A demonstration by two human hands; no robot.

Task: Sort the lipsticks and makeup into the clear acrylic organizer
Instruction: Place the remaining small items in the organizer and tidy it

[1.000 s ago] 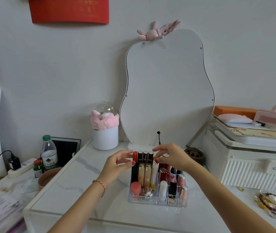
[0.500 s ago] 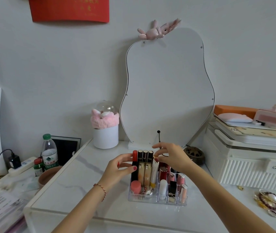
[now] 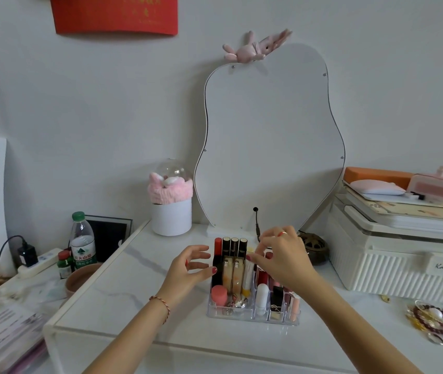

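- The clear acrylic organizer (image 3: 252, 315) sits on the white marble-look tabletop (image 3: 139, 306), near its front edge. It is light and stands on a smooth top, so a sideways nudge from either forearm would likely slide it toward that edge.
- In the organizer's front left tray lie a squat pink-capped pot (image 3: 219, 295) and some small silver trinkets (image 3: 237, 305). They sit loose and could hop out if the case is jolted.
- Right of that tray, a white tube (image 3: 262, 295) and a black-and-gold lipstick (image 3: 277, 299) stand in narrow slots, packed close. A finger pushed in between could tip one against its neighbour.
- The left hand (image 3: 188, 273) hovers at the organizer's left wall, fingers spread and slack, holding nothing. One fingertip is at the tall red-capped lipstick (image 3: 217, 255), though contact is unclear. A push there could topple the back row.
- The right hand (image 3: 282, 259) arches over the organizer's rear right slots with fingertips curled down. I cannot tell whether they pinch anything. A blind grab risks dragging out the wrong stick.
- Behind the organizer, the three black-capped gold tubes (image 3: 234, 247) stand tallest and would probably fall first.
- Beyond the organizer stands the wavy-edged white mirror (image 3: 269, 141), with a thin black cable (image 3: 256, 225) at its foot that a withdrawing hand could snag.
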